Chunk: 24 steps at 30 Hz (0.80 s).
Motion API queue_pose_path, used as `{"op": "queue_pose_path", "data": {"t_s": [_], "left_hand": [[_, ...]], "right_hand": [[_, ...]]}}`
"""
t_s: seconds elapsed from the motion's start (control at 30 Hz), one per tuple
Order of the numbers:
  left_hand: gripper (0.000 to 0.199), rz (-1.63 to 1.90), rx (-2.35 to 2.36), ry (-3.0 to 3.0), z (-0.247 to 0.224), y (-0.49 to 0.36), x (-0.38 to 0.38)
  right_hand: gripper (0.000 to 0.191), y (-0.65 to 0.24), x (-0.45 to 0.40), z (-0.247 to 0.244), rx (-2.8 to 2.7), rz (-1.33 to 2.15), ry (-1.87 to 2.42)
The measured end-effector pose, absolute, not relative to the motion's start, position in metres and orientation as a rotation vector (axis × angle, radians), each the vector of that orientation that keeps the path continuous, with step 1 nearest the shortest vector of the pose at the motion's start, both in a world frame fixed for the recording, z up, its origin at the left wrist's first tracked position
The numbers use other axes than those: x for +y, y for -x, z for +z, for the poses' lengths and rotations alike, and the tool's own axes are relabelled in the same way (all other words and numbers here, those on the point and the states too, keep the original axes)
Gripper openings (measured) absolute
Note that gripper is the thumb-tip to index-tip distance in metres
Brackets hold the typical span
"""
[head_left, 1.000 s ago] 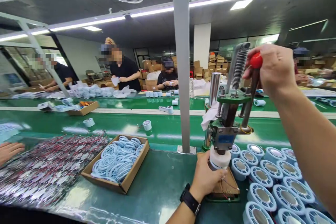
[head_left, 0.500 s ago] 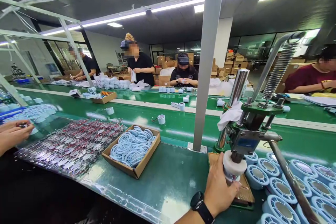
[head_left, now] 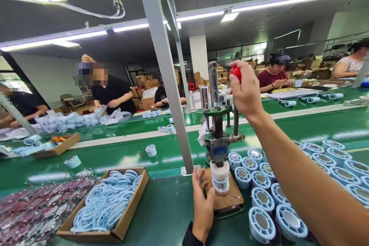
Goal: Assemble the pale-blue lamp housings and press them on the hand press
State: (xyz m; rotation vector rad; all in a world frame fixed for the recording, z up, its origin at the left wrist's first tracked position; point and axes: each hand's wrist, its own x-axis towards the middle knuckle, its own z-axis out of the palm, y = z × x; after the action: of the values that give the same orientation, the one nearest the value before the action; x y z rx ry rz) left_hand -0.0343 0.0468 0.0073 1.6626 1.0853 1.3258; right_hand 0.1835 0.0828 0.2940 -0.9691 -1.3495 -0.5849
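Note:
My right hand (head_left: 245, 86) is closed around the red knob (head_left: 236, 72) at the top of the lever of a green hand press (head_left: 218, 150). The lever stands upright. My left hand (head_left: 203, 200), with a dark band at the wrist, is open just left of the press base, its fingers apart. Beside it, a small white and light-blue round housing (head_left: 221, 186) with thin wires sits on the cardboard-covered base (head_left: 232, 196). The white pressing block (head_left: 219, 170) is directly over the housing; whether it bears on it I cannot tell.
Several light-blue round housings (head_left: 261, 180) stand right of the press. To the left are a cardboard box (head_left: 131, 209) of light-blue rings and a pile of wired circuit boards (head_left: 43, 203). A grey post (head_left: 165, 65) rises behind. Co-workers sit or stand across the green conveyor (head_left: 115, 152).
The lever has swung up from pointing low to the right, and my right hand has come into view on its knob. My left hand has let go of the housing. The view has turned right.

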Motion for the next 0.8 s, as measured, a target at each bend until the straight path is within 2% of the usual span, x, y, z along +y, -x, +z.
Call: {"op": "queue_pose_path", "data": {"t_s": [0.1, 0.23, 0.33, 0.4, 0.6, 0.8], "left_hand": [[0.059, 1.511, 1.445, -1.679, 0.032, 0.079, 0.083], [0.064, 1.520, 1.767, -1.780, 0.091, 0.141, 0.169], [0.059, 1.294, 1.945, -1.952, 0.126, 0.171, 0.230], [0.050, 1.040, 2.017, -2.064, 0.138, 0.184, 0.256], [0.035, 0.304, 2.145, -2.168, 0.135, 0.199, 0.267], [0.028, -0.237, 2.061, -2.296, 0.155, 0.182, 0.258]], "right_hand": [[0.046, -0.150, 0.065, 0.247, -1.252, -0.403, 0.925], [0.062, -0.080, 0.027, 0.106, -1.004, -0.192, 0.938], [0.071, -0.048, 0.030, 0.013, -1.021, -0.184, 1.234], [0.073, -0.044, 0.044, -0.024, -1.066, -0.268, 1.369], [0.077, -0.055, 0.069, -0.056, -1.068, -0.480, 1.538], [0.075, -0.050, 0.063, -0.051, -1.026, -0.191, 1.437]]}}
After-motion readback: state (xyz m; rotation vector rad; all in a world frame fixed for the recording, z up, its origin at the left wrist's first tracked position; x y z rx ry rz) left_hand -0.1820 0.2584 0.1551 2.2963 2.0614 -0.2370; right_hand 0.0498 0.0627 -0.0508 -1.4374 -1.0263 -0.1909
